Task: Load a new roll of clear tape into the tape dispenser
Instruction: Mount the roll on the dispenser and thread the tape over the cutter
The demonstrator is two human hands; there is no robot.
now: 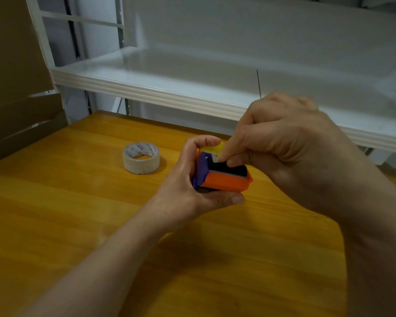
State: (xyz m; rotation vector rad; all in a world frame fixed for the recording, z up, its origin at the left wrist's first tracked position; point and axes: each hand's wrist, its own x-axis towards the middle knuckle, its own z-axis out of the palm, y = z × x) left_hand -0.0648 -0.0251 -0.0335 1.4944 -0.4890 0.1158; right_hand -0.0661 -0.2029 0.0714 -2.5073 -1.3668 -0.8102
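An orange and blue tape dispenser (pixel 224 179) with a black inner part is held just above the wooden table (pixel 78 213). My left hand (pixel 190 179) wraps around it from the left and below. My right hand (pixel 284 138) comes in from the right, its thumb and fingertips pinched on a small pale piece at the dispenser's top opening. A yellowish part shows behind the dispenser, mostly hidden by my fingers. A roll of clear tape (pixel 141 158) lies flat on the table to the left of my hands, untouched.
A white shelf unit (pixel 169 92) runs along the far edge of the table, its lip just behind my right hand. Brown cardboard (pixel 14 88) stands at the left edge.
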